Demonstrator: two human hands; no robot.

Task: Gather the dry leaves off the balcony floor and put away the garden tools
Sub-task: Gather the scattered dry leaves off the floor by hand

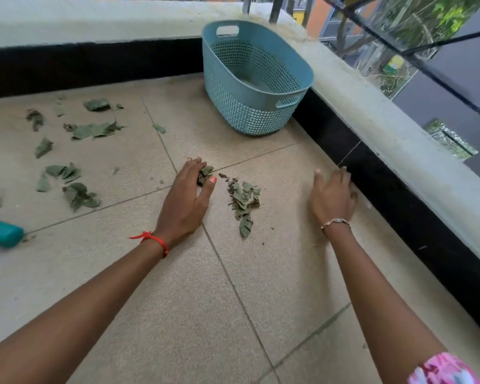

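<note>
On the tiled balcony floor [178,286], I have both hands down either side of a small heap of dry leaves [244,199]. My left hand [187,199] lies palm-down just left of the heap, fingers curled over a few leaf scraps [204,174] that it touches but has not lifted. My right hand [333,199] is spread flat and empty, close to the dark wall base [399,195] on the right, apart from the heap.

I judge this to be the gathering step, early on: the heap is only part of the litter. More loose leaves [94,130] lie scattered at the far left, with another cluster [79,194] nearer. The blue basket [261,112] stands in the far corner against the ledge, and from here it looks bare inside.

At the left edge a teal handle [2,232] pokes into view, likely one of the garden tools; the rest is cut off.

Next I would draw both hands inward to cup the heap between them, then carry it to the basket. Brittle pieces may crumble or slip out, so the scoop wants closed fingers held low to the tiles.
</note>
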